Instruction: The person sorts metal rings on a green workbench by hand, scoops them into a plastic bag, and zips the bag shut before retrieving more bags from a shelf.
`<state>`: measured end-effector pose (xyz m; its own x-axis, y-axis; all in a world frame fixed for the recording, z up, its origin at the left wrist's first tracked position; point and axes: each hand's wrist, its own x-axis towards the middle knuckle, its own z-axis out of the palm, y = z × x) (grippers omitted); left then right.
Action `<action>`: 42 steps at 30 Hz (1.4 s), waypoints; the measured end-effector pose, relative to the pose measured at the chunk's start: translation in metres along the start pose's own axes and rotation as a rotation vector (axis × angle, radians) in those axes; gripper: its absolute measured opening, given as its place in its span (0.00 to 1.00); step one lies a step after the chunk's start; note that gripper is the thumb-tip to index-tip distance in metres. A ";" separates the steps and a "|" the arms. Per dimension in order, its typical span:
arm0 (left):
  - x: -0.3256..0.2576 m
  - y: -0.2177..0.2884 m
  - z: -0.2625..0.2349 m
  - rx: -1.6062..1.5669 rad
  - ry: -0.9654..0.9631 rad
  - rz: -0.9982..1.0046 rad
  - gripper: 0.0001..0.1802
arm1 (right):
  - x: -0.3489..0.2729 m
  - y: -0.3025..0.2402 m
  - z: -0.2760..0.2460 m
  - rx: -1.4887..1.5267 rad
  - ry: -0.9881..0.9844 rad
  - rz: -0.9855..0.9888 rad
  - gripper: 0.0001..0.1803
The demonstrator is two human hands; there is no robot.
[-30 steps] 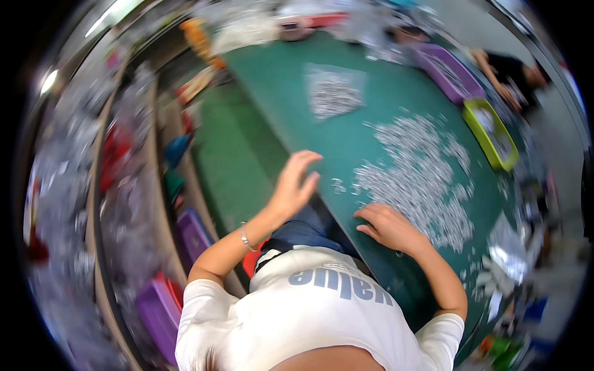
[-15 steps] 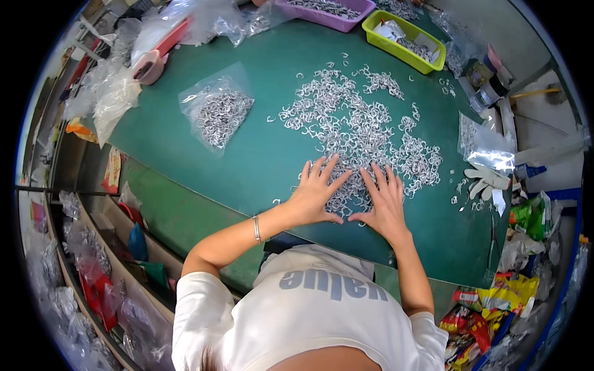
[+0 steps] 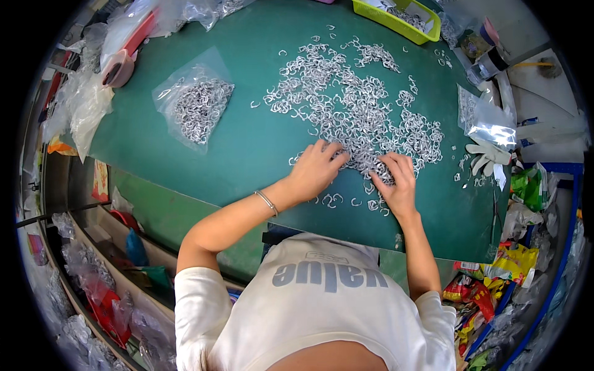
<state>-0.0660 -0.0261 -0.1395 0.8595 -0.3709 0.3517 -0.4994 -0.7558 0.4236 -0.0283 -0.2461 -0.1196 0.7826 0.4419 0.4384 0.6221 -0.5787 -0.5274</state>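
A broad spread of small silver C-shaped metal rings lies on the green tabletop. At its near left edge my left hand rests with fingers curled down into the rings; what lies under its palm is hidden. My right hand curls its thumb and fingers round a clump of rings at the near right edge. A few loose rings are scattered between the hands and the table's near edge. To the left lies a clear plastic bag filled with similar rings.
A lime-green basket stands at the far right, and a pink cup at the far left. White gloves and a clear bag lie along the right edge. Coloured packets fill a rack to the right.
Both hands were spread flat over the near rings; now their fingers are curled and they sit further apart. Rings between them have been drawn up, leaving bare green and stray rings. The view has shifted.
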 end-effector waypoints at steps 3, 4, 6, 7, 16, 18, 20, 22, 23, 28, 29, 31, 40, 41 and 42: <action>0.005 0.000 -0.004 -0.234 0.135 -0.138 0.18 | 0.006 0.002 -0.005 0.131 0.127 0.113 0.16; 0.007 -0.001 -0.005 -0.333 0.192 -0.190 0.16 | 0.004 0.007 -0.006 0.264 0.145 0.248 0.15; 0.014 -0.009 -0.010 -0.638 0.243 -0.388 0.12 | 0.008 0.007 -0.017 0.682 0.167 0.602 0.15; 0.015 -0.012 -0.016 -0.821 0.227 -0.536 0.12 | 0.008 0.015 -0.016 0.690 0.208 0.586 0.14; 0.013 -0.005 -0.034 -2.372 0.284 -0.878 0.21 | 0.010 0.013 -0.017 2.180 0.284 1.018 0.19; 0.011 0.002 -0.033 -2.424 0.291 -0.857 0.27 | 0.009 0.002 -0.013 2.261 0.289 1.068 0.20; 0.008 0.006 -0.030 -2.516 0.277 -0.788 0.29 | 0.007 -0.005 -0.005 2.349 0.296 1.056 0.23; 0.006 0.008 -0.025 -2.486 0.270 -0.745 0.32 | 0.011 -0.016 -0.001 2.313 0.308 1.075 0.24; 0.005 0.011 -0.024 -2.452 0.275 -0.729 0.33 | 0.011 -0.018 0.001 2.326 0.303 1.065 0.25; 0.005 0.017 -0.028 -2.404 0.284 -0.679 0.34 | 0.014 -0.030 0.002 2.280 0.281 1.081 0.26; 0.005 0.017 -0.026 -2.422 0.302 -0.677 0.33 | 0.014 -0.031 0.003 2.287 0.267 1.084 0.26; 0.005 0.019 -0.022 -2.381 0.363 -0.676 0.33 | 0.015 -0.035 0.005 2.291 0.263 1.086 0.26; 0.016 0.055 0.001 -1.849 0.693 -0.553 0.32 | 0.019 -0.056 0.025 2.145 0.233 0.976 0.25; 0.016 0.058 0.002 -1.690 0.632 -0.488 0.34 | 0.018 -0.056 0.030 2.027 0.217 0.942 0.25; 0.014 0.061 0.002 -1.446 0.559 -0.491 0.35 | 0.019 -0.059 0.037 1.919 0.192 0.901 0.24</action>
<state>-0.0841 -0.0788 -0.1103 0.9749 0.2147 0.0596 -0.1610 0.4939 0.8545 -0.0492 -0.1781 -0.1065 0.8697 0.3831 -0.3113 -0.4884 0.7598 -0.4291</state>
